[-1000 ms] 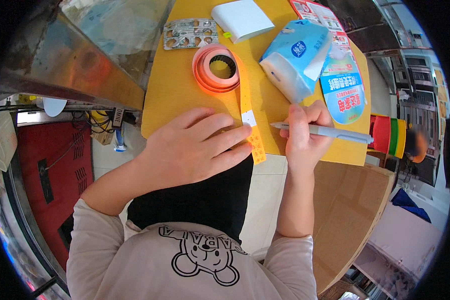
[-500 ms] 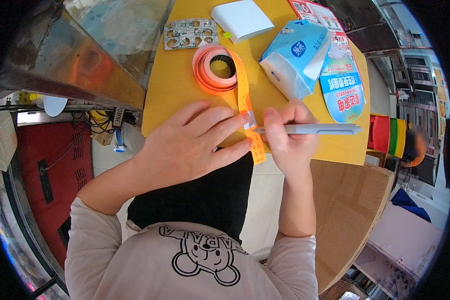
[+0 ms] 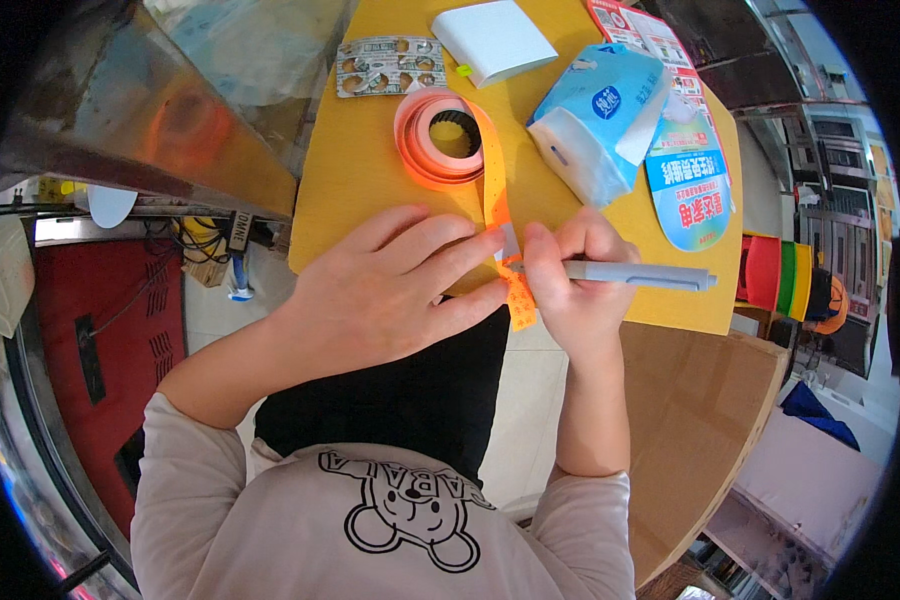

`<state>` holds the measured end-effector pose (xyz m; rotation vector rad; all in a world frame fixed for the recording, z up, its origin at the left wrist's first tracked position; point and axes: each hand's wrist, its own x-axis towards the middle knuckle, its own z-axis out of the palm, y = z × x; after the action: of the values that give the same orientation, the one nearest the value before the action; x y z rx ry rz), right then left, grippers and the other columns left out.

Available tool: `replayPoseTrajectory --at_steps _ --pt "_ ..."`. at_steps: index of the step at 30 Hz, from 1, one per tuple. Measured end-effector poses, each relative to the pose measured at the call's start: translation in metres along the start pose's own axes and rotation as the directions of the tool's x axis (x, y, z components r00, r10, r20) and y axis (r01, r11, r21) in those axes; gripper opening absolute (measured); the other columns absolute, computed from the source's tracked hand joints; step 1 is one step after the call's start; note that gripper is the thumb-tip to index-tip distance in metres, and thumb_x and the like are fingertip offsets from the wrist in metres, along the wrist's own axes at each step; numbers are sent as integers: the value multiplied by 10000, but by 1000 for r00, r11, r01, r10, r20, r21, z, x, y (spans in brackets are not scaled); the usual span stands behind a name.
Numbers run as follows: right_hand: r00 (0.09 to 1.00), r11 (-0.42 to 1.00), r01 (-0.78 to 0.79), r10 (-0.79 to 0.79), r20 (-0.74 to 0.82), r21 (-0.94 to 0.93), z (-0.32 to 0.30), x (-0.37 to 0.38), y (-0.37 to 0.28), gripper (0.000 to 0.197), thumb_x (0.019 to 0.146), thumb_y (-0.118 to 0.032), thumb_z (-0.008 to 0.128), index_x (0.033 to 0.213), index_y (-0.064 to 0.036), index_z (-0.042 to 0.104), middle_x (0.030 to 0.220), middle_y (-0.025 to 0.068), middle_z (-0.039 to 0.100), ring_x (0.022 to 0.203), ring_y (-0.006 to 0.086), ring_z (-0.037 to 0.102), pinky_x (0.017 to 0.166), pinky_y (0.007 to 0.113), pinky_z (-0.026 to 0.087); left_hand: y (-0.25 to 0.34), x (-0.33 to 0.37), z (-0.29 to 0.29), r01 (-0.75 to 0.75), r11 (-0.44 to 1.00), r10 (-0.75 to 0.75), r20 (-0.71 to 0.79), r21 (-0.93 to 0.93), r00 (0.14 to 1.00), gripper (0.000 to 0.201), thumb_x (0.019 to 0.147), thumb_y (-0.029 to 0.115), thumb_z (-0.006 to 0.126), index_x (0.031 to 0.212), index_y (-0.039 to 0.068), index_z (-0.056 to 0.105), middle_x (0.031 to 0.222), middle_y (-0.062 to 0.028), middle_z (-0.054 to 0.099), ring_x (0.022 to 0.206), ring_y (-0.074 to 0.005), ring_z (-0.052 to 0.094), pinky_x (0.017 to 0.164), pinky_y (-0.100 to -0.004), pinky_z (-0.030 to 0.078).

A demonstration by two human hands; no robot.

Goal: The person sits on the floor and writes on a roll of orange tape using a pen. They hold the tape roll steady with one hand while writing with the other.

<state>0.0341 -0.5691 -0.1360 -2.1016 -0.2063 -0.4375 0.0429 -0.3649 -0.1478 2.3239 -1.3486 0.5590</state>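
My right hand (image 3: 588, 285) is closed round a pale grey pen (image 3: 665, 275), its tip on an orange label strip (image 3: 496, 185). The strip runs down from a label roll (image 3: 409, 150) that lies on the yellow table (image 3: 355, 170). Small dark handwriting covers its loose end, which sticks out past the near edge. My left hand (image 3: 375, 285) lies flat with fingers apart, two fingertips touching the strip just left of the pen tip. A small whitish patch of the strip shows between my hands.
Behind the roll lie a blister pack (image 3: 390, 67) and a white box (image 3: 494, 40). A blue tissue pack (image 3: 602, 115) rests to the right, on or against a printed leaflet (image 3: 688, 190). A cardboard box (image 3: 705, 430) stands below the table at right. A person (image 3: 828, 300) is at far right.
The view has shifted slightly, moving the table things a little right and down. The pen tip sits slightly lower on the strip. Both hands keep the same hold.
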Motion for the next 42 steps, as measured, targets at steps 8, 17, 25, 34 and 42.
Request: replayPoseTrajectory --at_steps 8,17,25,34,42 --pt "1000 999 30 -30 3 -39 -2 1 0 383 779 -52 727 579 -70 401 474 32 441 400 114 401 400 267 323 1 0 1 8 1000 -8 -10 -12 1000 389 740 216 648 1128 228 625 1195 -26 582 1063 -200 564 890 -339 472" --pt "1000 999 13 -13 7 -41 -3 0 -2 377 781 -42 716 583 -70 396 474 31 433 398 115 393 399 268 317 1 1 1 16 1000 -16 -15 -24 1000 378 741 207 652 1117 223 630 1197 -26 584 1063 -202 566 893 -337 476" --pt "1000 999 18 -19 -9 -40 -2 -1 -1 380 772 -37 713 574 -65 391 469 37 423 390 122 389 396 277 318 2 1 2 18 1000 -19 -30 -2 999 376 728 208 650 1104 232 645 1200 -15 590 1041 -198 575 874 -331 484" --pt "1000 999 19 -19 -9 -51 -3 -1 -1 374 772 -30 700 570 -64 387 464 43 420 391 127 374 395 285 318 2 1 2 21 1000 -21 -18 1 1000 369 723 214 651 1090 239 648 1217 -12 590 1045 -194 574 872 -326 483" --pt "986 986 -130 140 -91 106 -8 -3 5 336 781 -18 692 589 -56 418 494 27 442 425 98 386 415 269 320 1 1 2 19 1000 -19 -7 -14 1000 358 723 208 642 1080 233 640 1231 -11 583 1052 -195 572 882 -327 477"
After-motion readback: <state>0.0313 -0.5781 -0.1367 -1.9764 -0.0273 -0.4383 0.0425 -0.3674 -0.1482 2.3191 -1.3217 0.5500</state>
